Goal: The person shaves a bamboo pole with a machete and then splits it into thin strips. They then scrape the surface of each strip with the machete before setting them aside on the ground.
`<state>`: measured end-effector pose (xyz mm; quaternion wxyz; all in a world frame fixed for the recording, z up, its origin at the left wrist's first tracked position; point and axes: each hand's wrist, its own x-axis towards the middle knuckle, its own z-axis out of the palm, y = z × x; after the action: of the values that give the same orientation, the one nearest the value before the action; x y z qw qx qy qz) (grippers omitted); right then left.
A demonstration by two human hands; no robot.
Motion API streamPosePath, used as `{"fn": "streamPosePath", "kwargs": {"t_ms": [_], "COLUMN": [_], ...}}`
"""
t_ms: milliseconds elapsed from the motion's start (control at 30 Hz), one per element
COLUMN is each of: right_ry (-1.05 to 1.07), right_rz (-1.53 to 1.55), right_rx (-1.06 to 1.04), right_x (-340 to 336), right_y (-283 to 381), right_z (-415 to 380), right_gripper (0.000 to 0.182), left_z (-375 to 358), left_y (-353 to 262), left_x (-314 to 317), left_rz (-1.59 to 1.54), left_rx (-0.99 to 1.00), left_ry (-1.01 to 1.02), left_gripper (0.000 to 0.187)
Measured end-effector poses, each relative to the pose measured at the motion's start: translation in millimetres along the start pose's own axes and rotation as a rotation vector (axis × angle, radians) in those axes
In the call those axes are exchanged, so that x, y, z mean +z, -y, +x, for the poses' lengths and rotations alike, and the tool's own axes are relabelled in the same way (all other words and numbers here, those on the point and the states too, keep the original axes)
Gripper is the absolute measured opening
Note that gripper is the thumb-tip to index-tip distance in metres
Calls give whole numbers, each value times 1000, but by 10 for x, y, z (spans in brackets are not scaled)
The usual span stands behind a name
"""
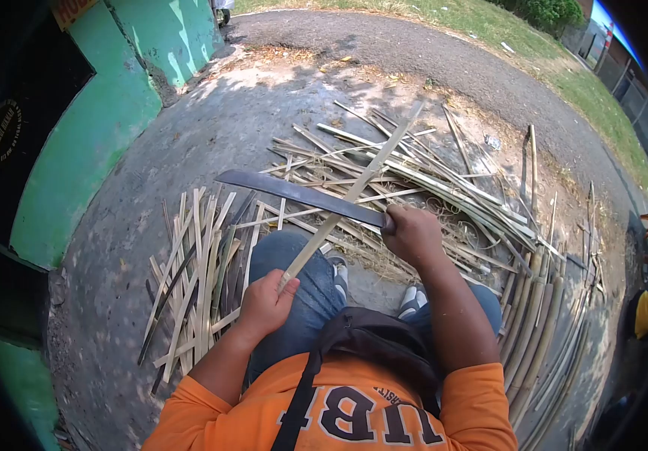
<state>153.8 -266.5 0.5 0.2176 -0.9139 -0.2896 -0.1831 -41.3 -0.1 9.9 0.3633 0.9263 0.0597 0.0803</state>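
Observation:
My left hand (265, 304) grips the near end of a long bamboo strip (365, 178) that slants up and away over my left knee. In my right hand (414, 234) is the handle of a machete, its dark blade (294, 192) reaching left and crossing the strip about midway. Both hands are closed. I sit on the ground in jeans and an orange shirt, with a dark bag (376, 342) on my lap.
A row of cut bamboo strips (196, 270) lies left of my leg. A loose heap of longer slats (429, 180) spreads ahead. Whole bamboo poles (542, 316) lie at right. A green wall (91, 128) stands to the left and a paved path (444, 60) runs beyond.

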Motion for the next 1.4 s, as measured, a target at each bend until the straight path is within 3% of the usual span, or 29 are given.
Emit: {"fn": "streamPosePath", "kwargs": {"t_ms": [167,300,333,433,567,667,767,867,1000,1133,1233,1267,1400], "right_ry": [2,2,-49,7,82,82,-143,-161,-74,64,-57,-96,-110], "right_rz": [-11,218,91,106,76,12,77,-5,116,48,40,79,30], "right_rx": [-225,184,139,135,-88,-139,82,84,-24,-200,-26,166,132], "right_x": [-46,-37,-37,-97,-113,-100,85,33,20,-50,17,102,-40], "right_y": [160,-389,-394,-177,135,164,-343,-468,-131,225,-195,-370,-310], "right_z": [19,152,145,69,20,17,78,123,36,3,34,56,90], "right_gripper": [13,11,11,11,9,12,9,9,11,11,13,13,12], "left_z": [-48,-84,-72,-85,-69,-62,-153,-180,-119,-70,-138,-132,-114], "left_y": [49,85,66,70,20,17,40,10,3,-31,-21,-31,-16], "left_x": [17,8,6,12,22,16,-6,-15,-97,-76,-130,-149,-212], "left_rz": [-34,-67,-77,-98,-45,-8,-5,-24,29,60,39,35,30], "left_rx": [17,20,13,3,22,76,88,68,50,112,86,90,54], "left_ry": [-14,-51,-59,-66,-34,-44,-67,-93,-21,23,39,31,22], "left_gripper": [34,33,33,32,31,30,30,29,29,29,27,27,28]}}
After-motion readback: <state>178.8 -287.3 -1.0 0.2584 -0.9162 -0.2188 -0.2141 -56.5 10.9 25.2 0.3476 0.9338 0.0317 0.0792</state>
